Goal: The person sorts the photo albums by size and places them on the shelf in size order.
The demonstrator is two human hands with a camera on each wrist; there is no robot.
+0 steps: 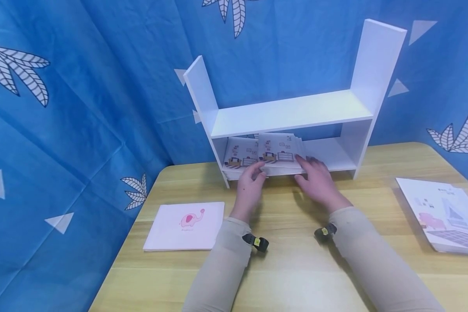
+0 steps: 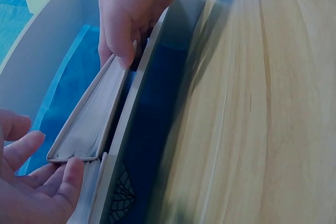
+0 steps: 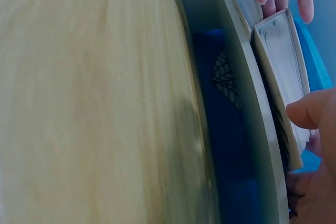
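A thick hardcover book [image 1: 277, 147] with a drawn room scene on its cover leans over the front of the lower shelf. Its pages [image 2: 86, 114] face outward between two pale covers. My right hand [image 1: 316, 175] grips its right end, the thumb [image 3: 302, 111] on the page edge and the other fingers around the far end. At the opposite end, my left hand [image 1: 251, 186] touches the corner with loosely extended fingers [image 2: 73, 177]. A matching book [image 1: 235, 149] lies to the left on the same shelf, partly behind my left hand.
The white two-tier shelf [image 1: 292, 110] stands at the table's back against a blue curtain [image 1: 101, 86]. A white booklet with a pink elephant [image 1: 185, 225] lies on the wooden table [image 1: 292, 273] at left. Illustrated books [image 1: 444, 216] lie stacked at right.
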